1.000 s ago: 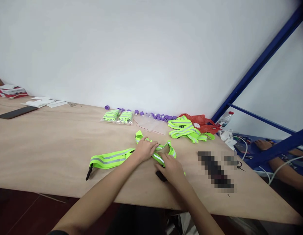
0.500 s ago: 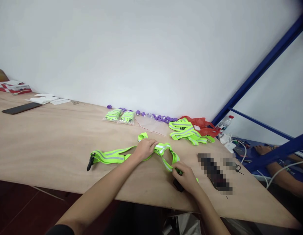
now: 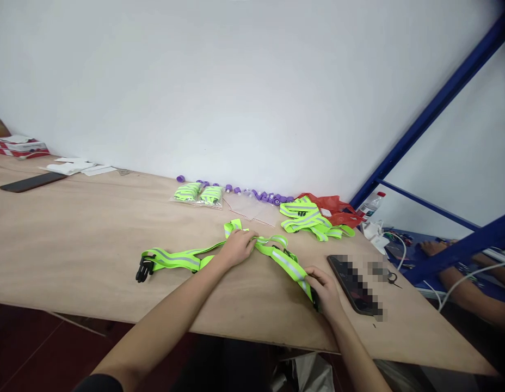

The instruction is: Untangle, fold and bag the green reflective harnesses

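A neon-green reflective strap harness (image 3: 174, 261) with a grey stripe lies stretched across the table in front of me. At its left end is a black plastic buckle (image 3: 145, 267). My left hand (image 3: 239, 247) is closed on the middle of the harness, where the straps meet. My right hand (image 3: 324, 288) pinches the right-hand strap, which runs flat and taut toward it. A second black buckle (image 3: 315, 299) shows partly under the right fingers.
Two bagged harnesses (image 3: 188, 192), clear plastic bags (image 3: 252, 208) and purple caps (image 3: 277, 200) line the wall. More harnesses (image 3: 305, 218) lie by a red bag (image 3: 338, 209). A phone (image 3: 352, 286) and keys (image 3: 393, 277) sit right. Another person's arm (image 3: 468, 294) is beyond the blue frame (image 3: 432, 103).
My right hand has shifted slightly right and turned the right-hand strap, which was twisted and now lies flat and straighter. The left buckle has turned. My left hand stays on the middle.
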Demonstrator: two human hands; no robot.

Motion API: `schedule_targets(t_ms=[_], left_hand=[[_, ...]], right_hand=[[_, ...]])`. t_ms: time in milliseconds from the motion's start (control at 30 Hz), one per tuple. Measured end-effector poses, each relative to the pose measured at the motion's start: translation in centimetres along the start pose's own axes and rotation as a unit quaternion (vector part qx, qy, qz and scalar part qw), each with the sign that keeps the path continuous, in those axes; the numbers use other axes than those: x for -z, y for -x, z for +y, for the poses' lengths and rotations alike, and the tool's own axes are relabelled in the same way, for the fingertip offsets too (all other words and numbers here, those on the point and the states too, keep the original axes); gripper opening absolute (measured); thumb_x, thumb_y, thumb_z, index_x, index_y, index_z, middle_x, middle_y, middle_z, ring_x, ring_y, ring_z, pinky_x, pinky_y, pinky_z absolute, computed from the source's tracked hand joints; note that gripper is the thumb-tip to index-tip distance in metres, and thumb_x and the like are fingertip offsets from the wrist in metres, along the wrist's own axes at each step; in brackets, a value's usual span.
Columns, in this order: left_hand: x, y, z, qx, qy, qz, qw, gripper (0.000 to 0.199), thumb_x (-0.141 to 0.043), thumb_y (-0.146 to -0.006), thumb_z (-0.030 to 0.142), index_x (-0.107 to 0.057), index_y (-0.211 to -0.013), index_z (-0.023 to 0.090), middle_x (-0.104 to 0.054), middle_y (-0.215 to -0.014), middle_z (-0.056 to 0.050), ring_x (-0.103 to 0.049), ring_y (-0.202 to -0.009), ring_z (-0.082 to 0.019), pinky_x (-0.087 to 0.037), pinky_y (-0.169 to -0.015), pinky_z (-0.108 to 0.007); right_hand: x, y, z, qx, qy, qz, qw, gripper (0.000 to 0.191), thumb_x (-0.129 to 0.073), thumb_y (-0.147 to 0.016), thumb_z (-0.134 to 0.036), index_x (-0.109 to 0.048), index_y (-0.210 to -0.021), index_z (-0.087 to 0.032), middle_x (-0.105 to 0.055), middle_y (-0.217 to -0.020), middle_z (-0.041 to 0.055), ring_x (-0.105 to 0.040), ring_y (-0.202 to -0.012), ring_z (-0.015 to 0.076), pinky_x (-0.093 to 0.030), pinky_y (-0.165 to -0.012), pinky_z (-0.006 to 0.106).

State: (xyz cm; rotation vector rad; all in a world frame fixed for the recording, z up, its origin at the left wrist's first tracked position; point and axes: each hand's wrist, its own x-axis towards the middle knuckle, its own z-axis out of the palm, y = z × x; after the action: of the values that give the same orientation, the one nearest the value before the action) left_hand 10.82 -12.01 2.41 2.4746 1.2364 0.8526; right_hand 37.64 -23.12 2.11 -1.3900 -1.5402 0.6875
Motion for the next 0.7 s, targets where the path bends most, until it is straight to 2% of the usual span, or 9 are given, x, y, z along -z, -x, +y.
schedule_targets(t_ms=[100, 267, 500, 700], left_hand=[[-0.3, 0.2, 0.1, -0.024, 0.003, 0.001, 1.0, 0.031, -0.046, -0.096, 0.019, -0.059, -0.124, 0.022, -0.069, -0.12, -0.007, -0.061, -0.113, -0.024, -0.041, -0.101, -0.04], [-0.2, 0.3, 0.1, -0.048, 0.012, 0.02, 0.999, 0.035, -0.048, -0.096, 0.023, -0.053, -0.131, 0.02, -0.064, -0.131, -0.009, -0.056, -0.121, -0.025, -0.04, -0.105, -0.043], [-0.6, 0.2, 0.1, -0.019, 0.034, -0.007, 0.999, 0.019, -0.049, -0.095, 0.027, -0.065, -0.104, 0.022, -0.073, -0.105, -0.007, -0.064, -0.102, -0.025, -0.038, -0.106, -0.046], [-0.5, 0.2, 0.1, 0.017, 0.084, 0.018, 0.996, 0.026, -0.036, -0.101, 0.029, -0.059, -0.111, 0.021, -0.073, -0.101, -0.006, -0.065, -0.098, -0.024, -0.048, -0.091, -0.039]], right_hand=[[-0.9, 0.4, -0.1, 0.056, 0.09, -0.025, 0.994, 0.017, -0.057, -0.08, -0.036, -0.065, -0.076, -0.021, -0.068, -0.076, 0.0058, -0.064, -0.074, 0.0237, -0.051, -0.068, 0.033], [-2.1, 1.4, -0.4, 0.146, 0.245, -0.049, 0.957, 0.02, -0.054, -0.09, -0.035, -0.069, -0.095, -0.022, -0.074, -0.095, 0.0097, -0.068, -0.091, 0.0275, -0.053, -0.083, 0.041], [-1.8, 1.7, -0.2, 0.156, 0.289, -0.05, 0.943, 0.025, -0.054, -0.094, -0.041, -0.069, -0.105, -0.023, -0.074, -0.102, 0.011, -0.068, -0.097, 0.0291, -0.053, -0.086, 0.043], [-3.0, -1.2, -2.4, 0.209, 0.288, 0.006, 0.934, 0.027, -0.052, -0.095, -0.036, -0.064, -0.115, -0.023, -0.068, -0.117, 0.012, -0.063, -0.112, 0.0278, -0.049, -0.096, 0.042]])
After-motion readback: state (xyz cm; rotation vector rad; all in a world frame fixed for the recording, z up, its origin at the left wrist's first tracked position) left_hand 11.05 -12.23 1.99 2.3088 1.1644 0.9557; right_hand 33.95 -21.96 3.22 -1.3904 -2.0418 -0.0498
